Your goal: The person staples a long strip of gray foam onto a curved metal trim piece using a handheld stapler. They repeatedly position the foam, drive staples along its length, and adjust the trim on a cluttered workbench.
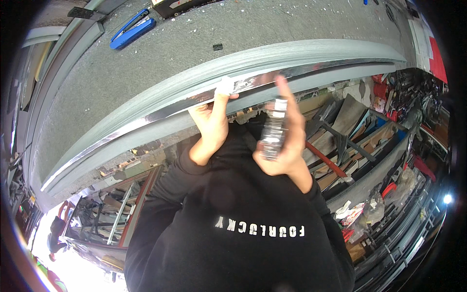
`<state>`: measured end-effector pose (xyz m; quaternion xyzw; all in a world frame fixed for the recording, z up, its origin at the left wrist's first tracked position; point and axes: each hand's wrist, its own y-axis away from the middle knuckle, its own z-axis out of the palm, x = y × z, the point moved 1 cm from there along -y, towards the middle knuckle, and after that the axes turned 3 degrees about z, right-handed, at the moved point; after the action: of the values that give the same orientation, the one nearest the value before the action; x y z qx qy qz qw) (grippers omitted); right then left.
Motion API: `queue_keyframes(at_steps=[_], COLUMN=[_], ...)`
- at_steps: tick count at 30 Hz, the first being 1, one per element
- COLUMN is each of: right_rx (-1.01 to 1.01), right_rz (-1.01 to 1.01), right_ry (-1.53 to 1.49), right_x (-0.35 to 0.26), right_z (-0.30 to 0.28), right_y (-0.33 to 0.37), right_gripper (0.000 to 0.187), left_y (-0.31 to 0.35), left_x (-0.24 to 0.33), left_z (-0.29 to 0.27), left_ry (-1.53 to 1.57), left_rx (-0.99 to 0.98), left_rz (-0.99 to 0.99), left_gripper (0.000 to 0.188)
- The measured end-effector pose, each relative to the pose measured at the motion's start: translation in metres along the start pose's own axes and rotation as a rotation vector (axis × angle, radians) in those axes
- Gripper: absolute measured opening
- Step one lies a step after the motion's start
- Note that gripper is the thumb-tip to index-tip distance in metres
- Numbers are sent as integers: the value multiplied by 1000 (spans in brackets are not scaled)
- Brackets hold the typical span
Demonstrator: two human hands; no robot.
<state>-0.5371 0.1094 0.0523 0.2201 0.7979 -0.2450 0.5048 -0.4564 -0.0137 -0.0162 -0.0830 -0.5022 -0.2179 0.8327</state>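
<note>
A long grey metal profile (160, 92) lies across the carpeted bench, with a shiny strip (165, 109) running along its near side. My left hand (213, 121) grips this strip near its middle, and a small white piece (224, 86) shows at the fingertips, perhaps tape or cloth. To its right, my right hand (293, 134) is wrapped around a dark, striped, can-like cylinder (274, 129). Motion blurs the cylinder, so its exact kind does not show. My right index finger points up close to the strip.
On the grey bench (194, 29) lie a blue stapler-like tool (132, 31), a small black scrap (217, 47) and a dark box (177, 7). Below the bench edge, bins of profile offcuts stand left (104, 214) and right (350, 141). Long bars (406, 243) are stacked farther right.
</note>
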Motion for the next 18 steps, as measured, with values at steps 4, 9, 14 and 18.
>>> queue_keyframes(at_steps=[4,9,14,18], right_rx=[-309,-251,-259,-183], right_rz=[80,332,757,826], right_ry=[4,-67,-42,-304], right_x=[-4,-21,-20,-5], right_z=[15,-1,-16,-5], right_y=[-7,8,22,20], right_gripper=[73,74,76,75], left_y=[5,0,-5,-1], left_x=[8,6,4,6], left_z=[-6,0,6,8], left_ry=[-398,109,-6,-12], left_rx=[-135,0,68,59], left_rz=[32,-139,-35,-30], left_gripper=[19,15,4,3])
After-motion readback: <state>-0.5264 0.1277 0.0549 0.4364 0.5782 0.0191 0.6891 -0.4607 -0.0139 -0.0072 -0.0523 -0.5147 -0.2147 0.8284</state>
